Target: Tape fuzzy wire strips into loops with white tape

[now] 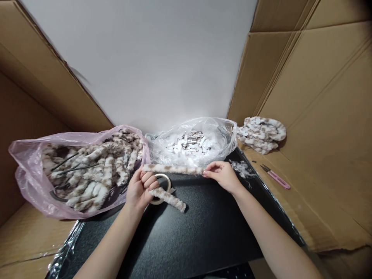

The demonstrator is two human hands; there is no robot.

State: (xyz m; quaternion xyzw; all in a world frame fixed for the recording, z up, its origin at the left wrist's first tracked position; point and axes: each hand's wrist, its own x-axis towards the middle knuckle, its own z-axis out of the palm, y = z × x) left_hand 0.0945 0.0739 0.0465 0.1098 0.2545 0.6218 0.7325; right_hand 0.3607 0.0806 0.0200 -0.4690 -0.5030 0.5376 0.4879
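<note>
A white and brown furry strip stretches level between my two hands above the black table. My left hand is closed around one part of it, and a furry tail sticks out below that fist, pointing right. Whether both lengths are one piece is hidden inside the fist. At the other end, my right hand pinches the tip of the strip between thumb and fingers. Behind and below my left fist lies a roll of cream tape, partly covered by the hand and the tail.
On the left, a pink plastic bag holds many furry strips. A clear bag with small white pieces stands at the back. Further right are a furry bundle, pink-handled snips and fluff. Cardboard walls flank the black table.
</note>
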